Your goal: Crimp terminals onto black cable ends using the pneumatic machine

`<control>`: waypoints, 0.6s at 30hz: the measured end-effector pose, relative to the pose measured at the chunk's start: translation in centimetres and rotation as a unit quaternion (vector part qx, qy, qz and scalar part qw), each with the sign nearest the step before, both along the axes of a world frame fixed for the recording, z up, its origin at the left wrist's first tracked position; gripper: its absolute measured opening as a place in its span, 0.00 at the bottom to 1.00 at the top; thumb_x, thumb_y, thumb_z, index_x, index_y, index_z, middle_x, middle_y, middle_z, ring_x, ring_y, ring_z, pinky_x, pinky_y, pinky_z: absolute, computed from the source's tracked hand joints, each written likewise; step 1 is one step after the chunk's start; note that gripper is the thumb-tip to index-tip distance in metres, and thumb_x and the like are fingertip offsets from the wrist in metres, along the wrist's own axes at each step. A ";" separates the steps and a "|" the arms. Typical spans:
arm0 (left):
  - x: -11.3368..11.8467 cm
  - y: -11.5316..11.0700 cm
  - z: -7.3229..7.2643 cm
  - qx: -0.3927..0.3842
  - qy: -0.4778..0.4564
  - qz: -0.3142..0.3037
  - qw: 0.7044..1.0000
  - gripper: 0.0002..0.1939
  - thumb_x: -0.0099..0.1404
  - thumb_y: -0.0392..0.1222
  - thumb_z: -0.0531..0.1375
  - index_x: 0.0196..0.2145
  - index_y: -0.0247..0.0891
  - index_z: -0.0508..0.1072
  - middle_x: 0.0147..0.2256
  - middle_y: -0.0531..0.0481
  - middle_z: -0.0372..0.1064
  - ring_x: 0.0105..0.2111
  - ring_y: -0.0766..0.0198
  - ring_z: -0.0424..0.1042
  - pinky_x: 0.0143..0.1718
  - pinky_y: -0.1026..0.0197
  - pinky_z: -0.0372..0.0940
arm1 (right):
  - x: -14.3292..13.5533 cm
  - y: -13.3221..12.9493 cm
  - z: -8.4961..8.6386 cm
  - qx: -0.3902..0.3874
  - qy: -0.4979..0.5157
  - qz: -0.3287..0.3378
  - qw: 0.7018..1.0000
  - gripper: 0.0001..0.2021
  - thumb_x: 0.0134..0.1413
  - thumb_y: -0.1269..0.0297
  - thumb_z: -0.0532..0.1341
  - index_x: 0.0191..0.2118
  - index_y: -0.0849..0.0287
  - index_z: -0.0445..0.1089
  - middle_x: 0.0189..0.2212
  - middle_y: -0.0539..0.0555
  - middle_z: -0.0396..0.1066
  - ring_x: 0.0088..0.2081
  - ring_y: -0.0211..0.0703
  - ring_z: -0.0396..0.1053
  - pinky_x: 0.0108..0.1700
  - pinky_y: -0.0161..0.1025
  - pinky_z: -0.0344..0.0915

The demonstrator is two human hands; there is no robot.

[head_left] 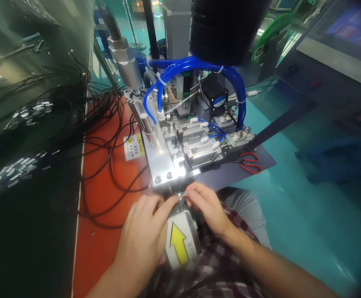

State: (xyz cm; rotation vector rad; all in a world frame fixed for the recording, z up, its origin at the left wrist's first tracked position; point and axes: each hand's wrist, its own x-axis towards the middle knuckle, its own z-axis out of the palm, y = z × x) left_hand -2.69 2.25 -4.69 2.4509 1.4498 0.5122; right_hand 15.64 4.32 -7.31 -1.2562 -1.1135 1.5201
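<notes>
Hands at work at an arrow-marked box (180, 244), the reference for all positions. The small part (182, 194), bearing thin coloured strands, lies just beyond the box's far end, between the two hands. The right hand (207, 206), beyond and right of the box, pinches the part's strand end between thumb and forefinger. The left hand (143, 227), along the box's left side, has its thumb tip at the part; whether it grips cannot be told. Beyond the box stands a metal fixture (203, 150), arched over by blue tubes (180, 68). Left of the box, black cables (104, 105) cross a red surface (102, 248); beyond it, rightward, lies a red-handled tool (250, 165).
</notes>
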 end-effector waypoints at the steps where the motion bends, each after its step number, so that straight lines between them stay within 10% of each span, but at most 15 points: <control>1: 0.0 0.0 0.0 -0.002 -0.002 0.003 1.000 0.23 0.60 0.26 0.49 0.51 0.36 0.69 0.36 0.46 0.62 0.35 0.56 0.61 0.35 0.54 0.63 | -0.1 0.0 0.2 -0.002 0.001 0.001 1.000 0.13 0.57 0.54 0.56 0.29 0.59 0.63 0.22 0.47 0.60 0.24 0.36 0.56 0.28 0.35 0.55; 18: 0.5 0.3 0.2 0.007 -0.034 0.031 0.999 0.20 0.67 0.31 0.46 0.47 0.40 0.73 0.35 0.46 0.65 0.36 0.57 0.65 0.34 0.57 0.65 | -0.7 0.5 -0.1 0.049 -0.071 0.009 0.996 0.13 0.59 0.57 0.56 0.26 0.56 0.58 0.22 0.45 0.53 0.26 0.38 0.54 0.28 0.36 0.53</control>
